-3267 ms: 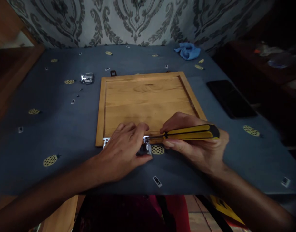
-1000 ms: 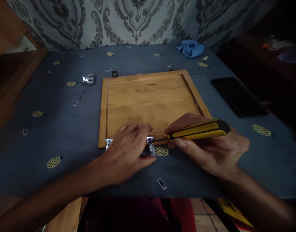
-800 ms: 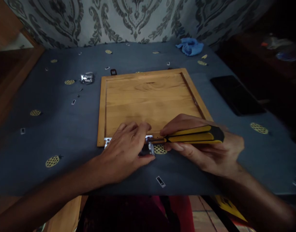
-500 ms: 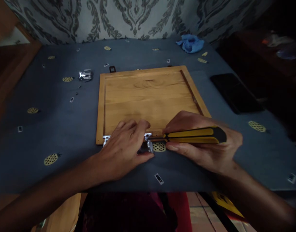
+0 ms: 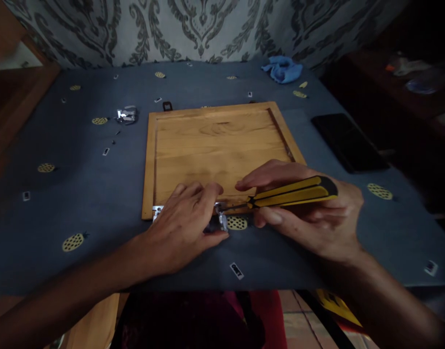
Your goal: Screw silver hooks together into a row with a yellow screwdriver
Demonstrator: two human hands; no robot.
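Observation:
A wooden panel [image 5: 215, 150] with a raised frame lies flat on the cloth. Along its near edge sits a shiny metal hinge [image 5: 223, 222], partly covered by my left hand [image 5: 182, 220], whose fingers curl over it with the thumb along the near side. A second metal piece [image 5: 157, 211] shows left of those fingers. My right hand [image 5: 331, 223] holds a yellow and black screwdriver [image 5: 293, 193], its handle against the palm and the index finger and thumb loosened from its front. The shaft points left, its tip at the hinge; the exact contact is too small to tell.
On the dark blue patterned tablecloth [image 5: 80, 189], loose metal hardware [image 5: 127, 115] and a few tiny screws [image 5: 114, 142] lie left of the panel. A black phone [image 5: 349, 141] rests at the right. Behind are a crumpled blue cloth [image 5: 282, 69] and a patterned curtain [image 5: 200, 29].
My right hand's index finger and thumb have spread away from the front of the screwdriver handle, which now tilts up slightly more. The left hand stays on the hinge. The view has shifted slightly.

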